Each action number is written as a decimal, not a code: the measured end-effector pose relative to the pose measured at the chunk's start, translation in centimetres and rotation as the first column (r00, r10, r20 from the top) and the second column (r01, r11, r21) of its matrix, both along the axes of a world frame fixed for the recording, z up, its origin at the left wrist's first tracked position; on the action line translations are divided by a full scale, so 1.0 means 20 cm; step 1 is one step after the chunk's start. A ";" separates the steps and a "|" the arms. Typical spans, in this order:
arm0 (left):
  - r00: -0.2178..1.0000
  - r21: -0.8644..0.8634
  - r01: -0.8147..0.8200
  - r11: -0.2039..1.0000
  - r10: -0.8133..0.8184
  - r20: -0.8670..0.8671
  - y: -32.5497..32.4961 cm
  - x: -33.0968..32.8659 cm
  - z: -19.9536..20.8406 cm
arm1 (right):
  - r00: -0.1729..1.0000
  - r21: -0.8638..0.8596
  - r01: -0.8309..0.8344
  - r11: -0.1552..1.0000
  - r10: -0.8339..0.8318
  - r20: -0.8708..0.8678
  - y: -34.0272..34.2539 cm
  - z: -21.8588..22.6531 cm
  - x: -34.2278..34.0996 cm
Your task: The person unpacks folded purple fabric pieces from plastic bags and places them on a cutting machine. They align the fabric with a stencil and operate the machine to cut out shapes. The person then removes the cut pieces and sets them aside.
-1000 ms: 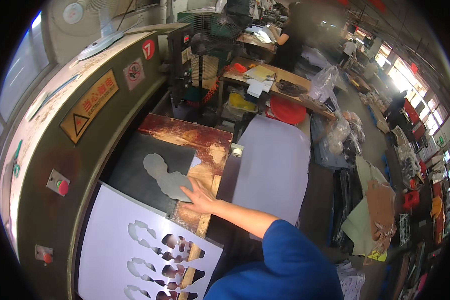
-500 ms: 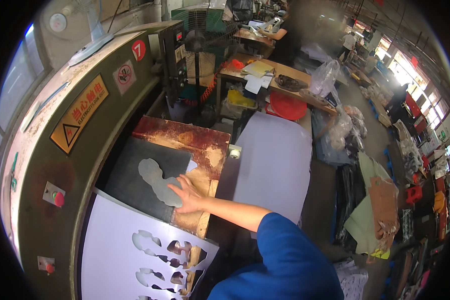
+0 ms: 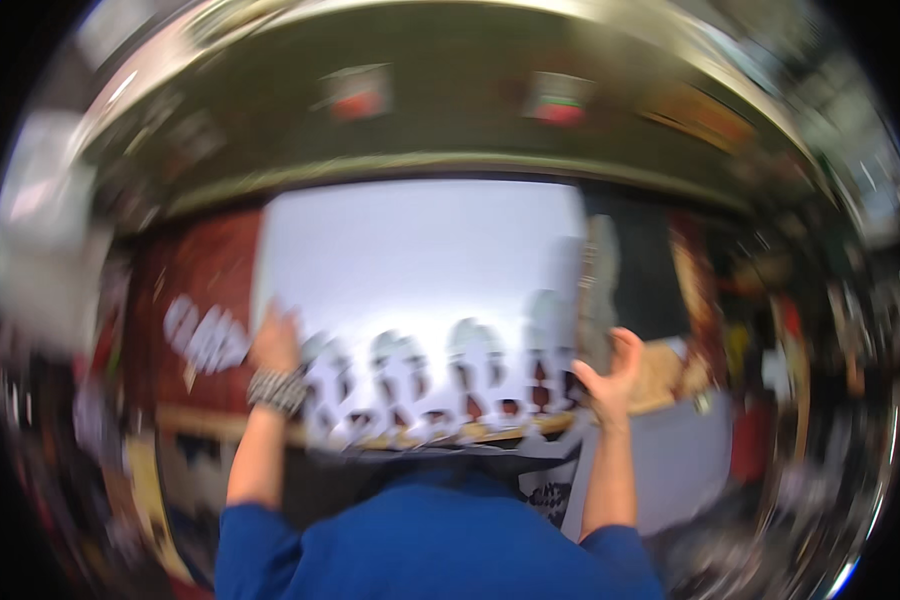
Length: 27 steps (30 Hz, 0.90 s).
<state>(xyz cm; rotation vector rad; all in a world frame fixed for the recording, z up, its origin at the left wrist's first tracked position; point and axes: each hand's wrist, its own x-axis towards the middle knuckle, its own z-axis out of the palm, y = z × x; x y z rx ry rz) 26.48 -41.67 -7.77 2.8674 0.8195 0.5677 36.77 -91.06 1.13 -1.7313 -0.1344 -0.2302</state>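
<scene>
A large white sheet (image 3: 420,240) lies across the machine bed, with a row of sole-shaped cut-outs along its near side. My left hand (image 3: 275,345), a dark woven band round its wrist, is at the sheet's left edge; its fingers are smeared by motion. My right hand (image 3: 615,380) stands open near the sheet's right edge, thumb and fingers apart, with nothing seen between them. Just beyond it lies a grey sole-shaped piece (image 3: 598,280), between the sheet and a black board (image 3: 650,270). Several pale sole-like pieces (image 3: 205,335) lie left of my left hand.
The green machine body (image 3: 450,110) spans the far side, bearing two red buttons, one at the left (image 3: 358,100) and one at the right (image 3: 560,105). A red-brown worn board (image 3: 210,260) lies at the left. Another pale sheet (image 3: 680,460) is at the near right.
The view has swung left to face the machine squarely, with much blur. My right hand has come off the grey sole-shaped piece. My left hand has come into view at the white sheet.
</scene>
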 end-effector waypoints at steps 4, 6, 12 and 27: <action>0.952 -0.056 0.054 0.997 -0.035 0.304 -0.09 0.00 0.11 | 0.906 0.313 -0.380 0.871 0.418 -0.063 0.44 0.12 -0.05; 0.968 -0.139 0.000 0.990 0.035 0.248 -0.11 0.00 0.15 | 0.836 0.341 -0.475 0.811 0.537 -0.112 0.69 0.14 -0.04; 0.954 -0.216 0.069 0.974 -0.001 0.301 -0.10 0.00 0.17 | 0.750 -0.040 -0.639 0.769 0.609 -0.258 1.42 0.06 0.10; 0.961 -0.305 0.103 0.947 -0.016 0.276 -0.02 0.07 0.22 | 0.978 -0.309 -0.151 0.939 0.186 0.089 1.43 0.01 0.46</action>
